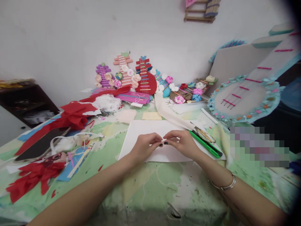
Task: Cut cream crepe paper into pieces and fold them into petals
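My left hand (pixel 145 145) and my right hand (pixel 182 145) meet over a white sheet (pixel 135 128). Thumb and fingers are pinched together on each hand, the fingertips almost touching. Whatever lies between them is too small and pale against the sheet to make out. Right of my right hand, on the sheet's edge, lies a green utility knife (pixel 207 146). Scissors with gold handles (pixel 207 135) rest just beyond it. A cream fabric strip (pixel 168 113) runs from the back of the table toward the scissors.
Small decorated lute models (pixel 147 83) lean against the wall. A large pale-blue lute model (pixel 242 97) stands at the right. At left lie red fabric (pixel 75 114), a dark phone (pixel 42 144) and white thread (pixel 107 103). A patterned green cloth (pixel 150 185) covers the table.
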Demonstrator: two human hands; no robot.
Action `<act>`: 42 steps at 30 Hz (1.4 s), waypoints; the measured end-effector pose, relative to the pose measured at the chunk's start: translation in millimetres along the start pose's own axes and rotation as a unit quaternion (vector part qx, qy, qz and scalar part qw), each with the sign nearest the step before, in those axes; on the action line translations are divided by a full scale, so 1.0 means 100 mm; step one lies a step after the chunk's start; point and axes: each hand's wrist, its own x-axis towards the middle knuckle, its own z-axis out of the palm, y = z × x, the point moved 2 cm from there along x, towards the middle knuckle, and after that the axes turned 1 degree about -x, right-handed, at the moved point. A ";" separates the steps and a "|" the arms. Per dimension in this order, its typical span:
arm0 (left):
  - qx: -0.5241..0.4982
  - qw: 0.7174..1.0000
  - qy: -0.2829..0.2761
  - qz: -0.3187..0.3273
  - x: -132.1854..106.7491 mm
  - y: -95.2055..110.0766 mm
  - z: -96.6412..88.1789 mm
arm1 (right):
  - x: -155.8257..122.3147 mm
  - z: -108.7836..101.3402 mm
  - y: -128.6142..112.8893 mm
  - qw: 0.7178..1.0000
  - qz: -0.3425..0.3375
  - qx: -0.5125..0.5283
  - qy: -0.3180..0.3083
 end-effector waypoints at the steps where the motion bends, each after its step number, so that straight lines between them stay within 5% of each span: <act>1: 0.003 1.000 0.001 0.003 0.00 0.00 0.00 | 0.00 0.00 0.00 1.000 -0.006 -0.008 0.003; 19: 0.006 0.997 0.078 -0.029 0.03 -0.02 -0.08 | 0.02 -0.06 0.06 0.994 0.007 0.022 0.108; 42: 0.015 0.990 0.107 -0.095 0.04 -0.02 -0.16 | 0.01 -0.02 0.09 0.995 -0.007 0.028 0.100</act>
